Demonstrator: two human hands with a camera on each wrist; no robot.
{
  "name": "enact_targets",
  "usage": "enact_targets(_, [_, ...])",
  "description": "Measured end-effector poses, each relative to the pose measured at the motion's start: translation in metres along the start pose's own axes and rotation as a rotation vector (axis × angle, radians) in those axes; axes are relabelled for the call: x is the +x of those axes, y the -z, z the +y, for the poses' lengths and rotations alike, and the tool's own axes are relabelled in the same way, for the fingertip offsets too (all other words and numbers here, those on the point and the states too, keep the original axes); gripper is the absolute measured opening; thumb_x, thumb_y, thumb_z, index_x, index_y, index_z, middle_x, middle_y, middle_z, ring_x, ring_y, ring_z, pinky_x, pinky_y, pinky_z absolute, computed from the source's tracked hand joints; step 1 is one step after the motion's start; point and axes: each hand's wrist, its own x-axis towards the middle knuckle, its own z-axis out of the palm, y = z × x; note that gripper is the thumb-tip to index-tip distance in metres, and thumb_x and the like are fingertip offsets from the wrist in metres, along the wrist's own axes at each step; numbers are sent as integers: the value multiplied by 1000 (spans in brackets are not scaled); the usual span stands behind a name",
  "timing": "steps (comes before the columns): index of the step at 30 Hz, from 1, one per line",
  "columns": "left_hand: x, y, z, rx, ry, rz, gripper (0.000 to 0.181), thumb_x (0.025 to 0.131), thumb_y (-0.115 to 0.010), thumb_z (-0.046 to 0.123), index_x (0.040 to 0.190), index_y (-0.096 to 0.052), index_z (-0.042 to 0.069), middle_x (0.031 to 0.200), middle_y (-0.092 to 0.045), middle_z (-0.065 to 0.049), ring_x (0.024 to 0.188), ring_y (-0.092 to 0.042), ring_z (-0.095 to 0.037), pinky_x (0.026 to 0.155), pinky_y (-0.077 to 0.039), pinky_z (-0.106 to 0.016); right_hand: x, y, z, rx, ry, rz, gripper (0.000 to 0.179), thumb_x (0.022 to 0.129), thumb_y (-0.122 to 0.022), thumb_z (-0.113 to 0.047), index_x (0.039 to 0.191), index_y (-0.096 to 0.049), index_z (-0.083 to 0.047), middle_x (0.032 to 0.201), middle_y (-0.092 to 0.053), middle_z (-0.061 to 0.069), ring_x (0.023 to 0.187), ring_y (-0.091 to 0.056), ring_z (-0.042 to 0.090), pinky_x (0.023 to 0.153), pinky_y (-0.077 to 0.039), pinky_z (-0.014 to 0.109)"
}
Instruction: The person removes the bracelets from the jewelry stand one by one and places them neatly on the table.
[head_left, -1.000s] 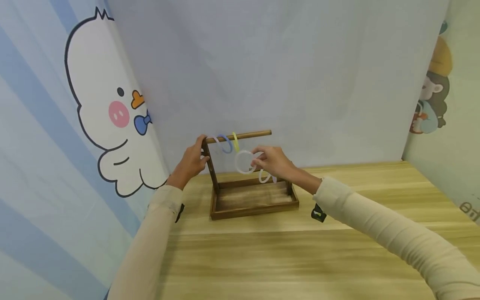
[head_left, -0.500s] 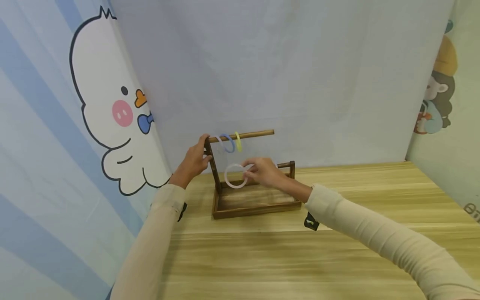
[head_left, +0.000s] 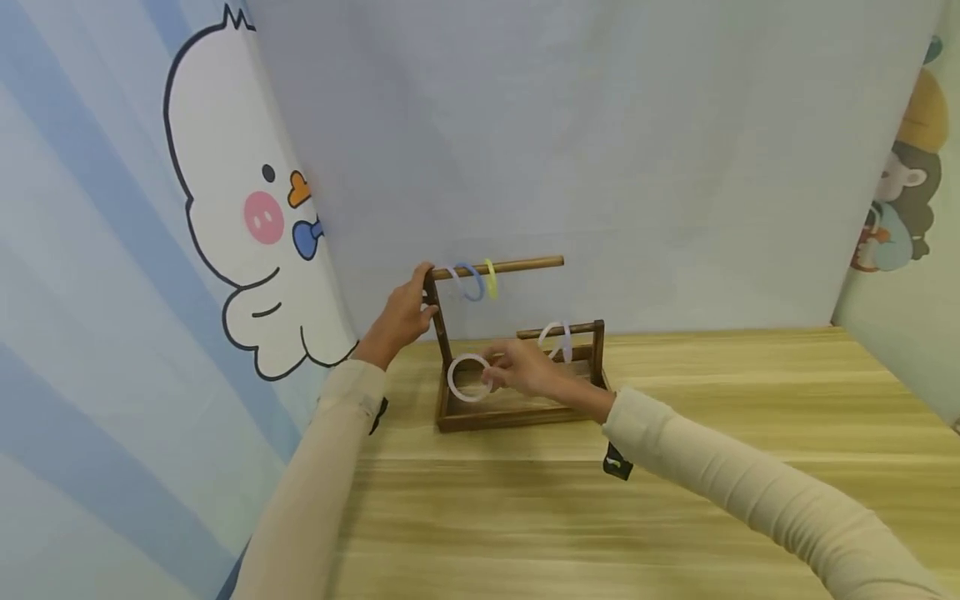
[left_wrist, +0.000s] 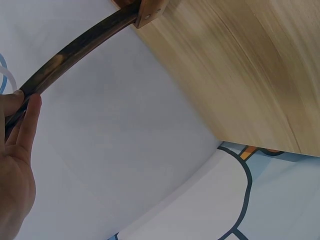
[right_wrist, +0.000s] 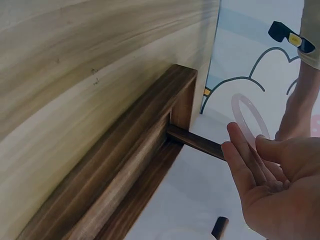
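My right hand (head_left: 525, 369) pinches a pale pinkish bangle (head_left: 452, 380) between thumb and fingers, in front of the left part of a dark wooden bangle stand. In the right wrist view the bangle (right_wrist: 235, 108) sticks out past the fingertips. My left hand (head_left: 402, 318) grips the top of the stand's tall post (head_left: 441, 330), seen close up in the left wrist view. On the upper bar (head_left: 528, 264) hang a lilac bangle (head_left: 456, 280), a blue bangle (head_left: 480, 284) and a yellow bangle (head_left: 492, 283). A white bangle (head_left: 544, 335) and another lilac bangle (head_left: 567, 342) hang on the lower bar (head_left: 585, 327).
The stand's shallow tray base (head_left: 517, 419) rests on a wood-grain table (head_left: 600, 533), near a grey back curtain (head_left: 600, 150). A cartoon-printed curtain (head_left: 217, 167) closes the left side; another printed panel (head_left: 900, 292) stands at right.
My right hand has moved down and left with the pinkish bangle, uncovering the lower bar and its bangles. The left hand keeps its grip on the post. The head view has shifted slightly.
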Motion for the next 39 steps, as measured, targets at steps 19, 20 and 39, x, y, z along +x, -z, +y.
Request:
enact_targets(19, [-2, 1, 2, -1, 0, 4, 72, 101, -65, 0, 159, -23, 6, 122, -66, -25, 111, -68, -41, 87, -61, -48, -4, -37, 31, -97, 64, -90, 22, 98, -66, 2, 118, -71, 11, 95, -78, 21, 81, -79, 26, 60, -57, 18])
enact_targets(20, [-2, 1, 2, -2, -3, 5, 72, 101, -65, 0, 159, -23, 6, 122, -66, -25, 110, -68, -41, 87, -61, -48, -5, -39, 33, -95, 63, -91, 21, 98, -66, 2, 116, -71, 12, 94, -78, 21, 79, -78, 27, 59, -57, 18])
enact_targets(39, [-2, 1, 1, 21, 11, 15, 72, 101, -65, 1, 160, -23, 7, 120, -67, -24, 109, -68, -40, 88, -60, -48, -8, -56, 45, -193, 68, -90, 17, 92, -76, -1, 106, -76, 9, 97, -78, 19, 81, -77, 27, 67, -63, 27])
